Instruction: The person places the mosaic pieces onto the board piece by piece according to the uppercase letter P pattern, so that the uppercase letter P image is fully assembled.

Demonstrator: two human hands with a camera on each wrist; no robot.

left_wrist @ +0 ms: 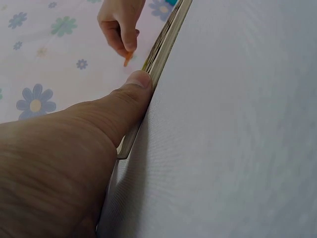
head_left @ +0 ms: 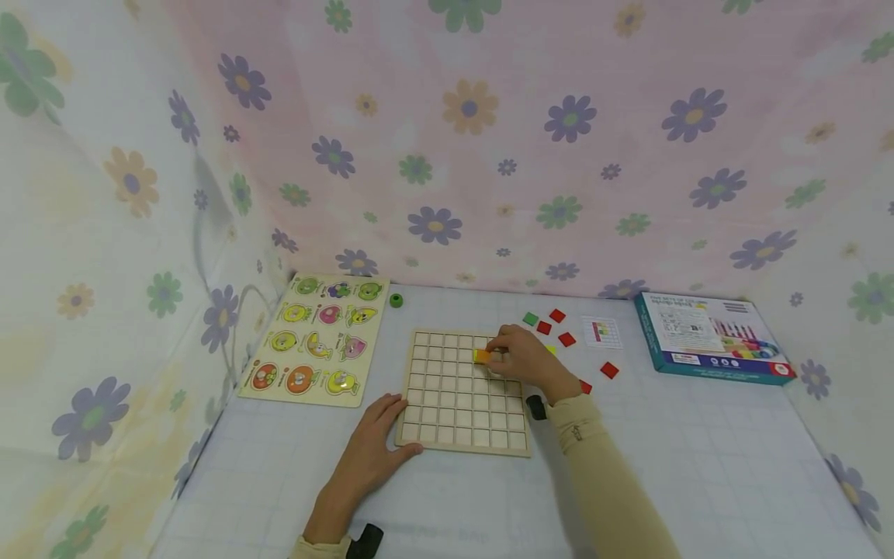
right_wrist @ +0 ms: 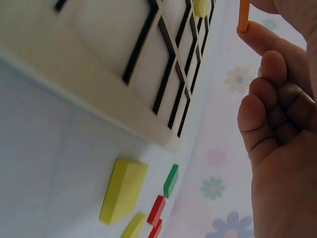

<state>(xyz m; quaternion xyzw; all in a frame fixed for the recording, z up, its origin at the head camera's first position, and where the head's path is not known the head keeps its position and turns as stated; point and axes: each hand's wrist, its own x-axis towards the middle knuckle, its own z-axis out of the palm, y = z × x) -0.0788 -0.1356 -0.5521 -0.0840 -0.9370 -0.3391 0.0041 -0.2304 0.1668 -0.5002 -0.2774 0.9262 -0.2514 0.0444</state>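
A wooden grid board (head_left: 462, 392) with many square cells lies on the table. My right hand (head_left: 520, 357) pinches an orange square tile (head_left: 483, 356) over the board's upper right cells; the tile's edge (right_wrist: 243, 15) shows between thumb and forefinger in the right wrist view, and a yellow tile (right_wrist: 201, 7) sits in a cell. My left hand (head_left: 373, 442) lies flat on the table, thumb (left_wrist: 130, 96) pressed to the board's near left edge (left_wrist: 163, 42). Loose red tiles (head_left: 567, 338), a green tile (head_left: 531, 319) and yellow tiles (right_wrist: 123, 190) lie right of the board.
A fruit peg puzzle (head_left: 317, 338) lies at the left, with a green ring (head_left: 396, 300) behind the board. A small pattern card (head_left: 602, 331) and a teal game box (head_left: 712, 337) sit at the right. Flowered cloth walls (head_left: 447, 140) enclose the table on three sides.
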